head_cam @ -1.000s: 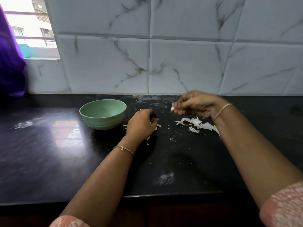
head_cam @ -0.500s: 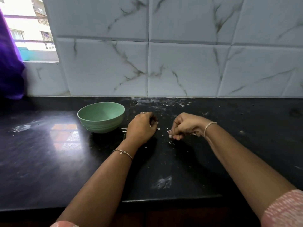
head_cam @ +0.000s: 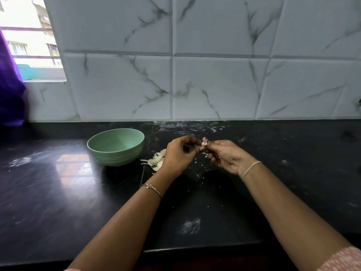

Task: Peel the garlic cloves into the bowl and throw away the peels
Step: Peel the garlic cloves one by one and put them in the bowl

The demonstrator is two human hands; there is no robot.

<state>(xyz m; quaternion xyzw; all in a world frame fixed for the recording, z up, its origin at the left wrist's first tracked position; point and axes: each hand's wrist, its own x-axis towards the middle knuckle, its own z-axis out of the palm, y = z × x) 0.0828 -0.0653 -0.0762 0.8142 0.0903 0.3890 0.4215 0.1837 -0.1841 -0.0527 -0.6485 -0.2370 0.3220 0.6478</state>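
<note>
While both hands meet above the black counter (head_cam: pixel 58 192), the left hand (head_cam: pixel 178 156) and the right hand (head_cam: pixel 227 156) each pinch one small pale garlic clove (head_cam: pixel 204 144) at their curled fingertips, holding it in the air to the right of the green bowl (head_cam: pixel 117 158). A thin strip of skin (head_cam: pixel 207 154) shows just under the right fingers. A pile of pale peels (head_cam: pixel 156 162) lies on the counter between the bowl and the left hand, partly hidden behind that hand. White flecks (head_cam: pixel 199 176) dot the counter beneath the hands. Behind stands a veined tile wall (head_cam: pixel 214 85), with a window (head_cam: pixel 33 45) and purple cloth (head_cam: pixel 9 94) at the far left.
</note>
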